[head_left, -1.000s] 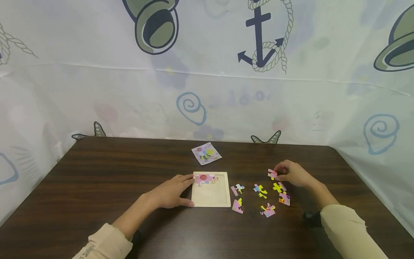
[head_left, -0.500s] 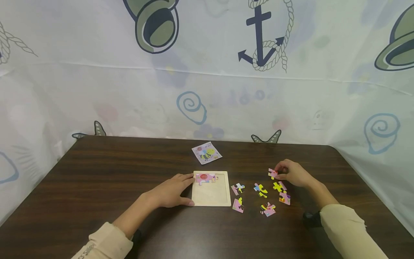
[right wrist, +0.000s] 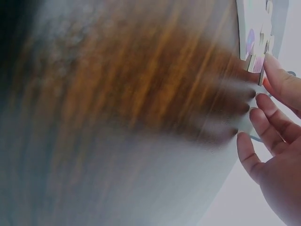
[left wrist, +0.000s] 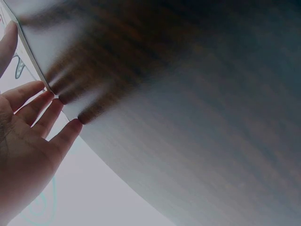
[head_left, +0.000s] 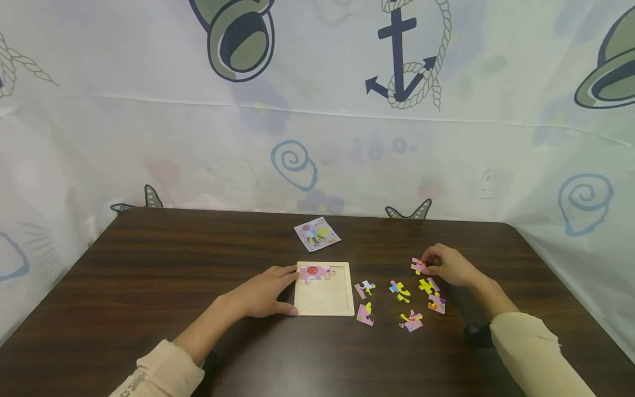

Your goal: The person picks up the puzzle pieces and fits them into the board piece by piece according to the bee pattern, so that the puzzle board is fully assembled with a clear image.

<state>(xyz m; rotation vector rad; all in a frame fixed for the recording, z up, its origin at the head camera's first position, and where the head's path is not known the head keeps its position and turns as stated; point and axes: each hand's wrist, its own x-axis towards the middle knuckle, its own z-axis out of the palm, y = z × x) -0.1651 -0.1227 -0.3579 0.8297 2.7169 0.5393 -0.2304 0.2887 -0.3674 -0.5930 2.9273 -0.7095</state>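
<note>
My left hand [head_left: 260, 293] rests at the left side of a square wooden puzzle tray [head_left: 322, 302], thumb by its near corner and fingertips along its edge. In the tray's upper left lie joined pink puzzle pieces [head_left: 313, 273] with a red round print. To the right, my right hand [head_left: 450, 267] pinches a pink puzzle piece [head_left: 418, 266] between thumb and forefinger, at table height. In the right wrist view the thumb [right wrist: 282, 82] touches the piece's end and the other fingers are loosely bent. The left wrist view shows the left fingers [left wrist: 49, 115] nearly straight against the tray's edge.
Loose puzzle pieces lie between tray and right hand: a pink-yellow piece [head_left: 365, 314], a blue-yellow piece [head_left: 399, 291], a yellow piece [head_left: 426, 286], and several others. A picture card [head_left: 317, 235] with a bee lies behind the tray. A printed cloth [head_left: 223, 154] hangs behind the table [head_left: 163, 264].
</note>
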